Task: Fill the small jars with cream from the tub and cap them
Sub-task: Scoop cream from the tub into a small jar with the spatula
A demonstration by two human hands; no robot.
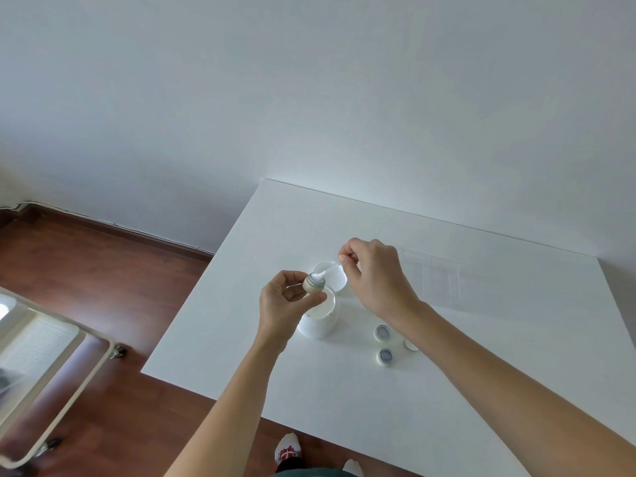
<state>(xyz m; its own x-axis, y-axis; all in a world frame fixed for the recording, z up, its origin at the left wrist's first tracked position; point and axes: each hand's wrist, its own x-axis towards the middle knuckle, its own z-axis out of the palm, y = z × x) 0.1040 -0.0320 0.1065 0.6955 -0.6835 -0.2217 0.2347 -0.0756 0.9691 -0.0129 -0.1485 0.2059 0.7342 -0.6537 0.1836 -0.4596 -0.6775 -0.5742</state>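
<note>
While the left hand [287, 301] gripped a small jar [314, 283], the right hand [373, 273] pinched a spatula [328, 271] touching its mouth.

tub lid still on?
No: the tub stands open with cream showing inside, and its lid lies on the table behind it.

Bare forearms [516, 383], no sleeves; white socks [288, 446] with red pattern.
</note>
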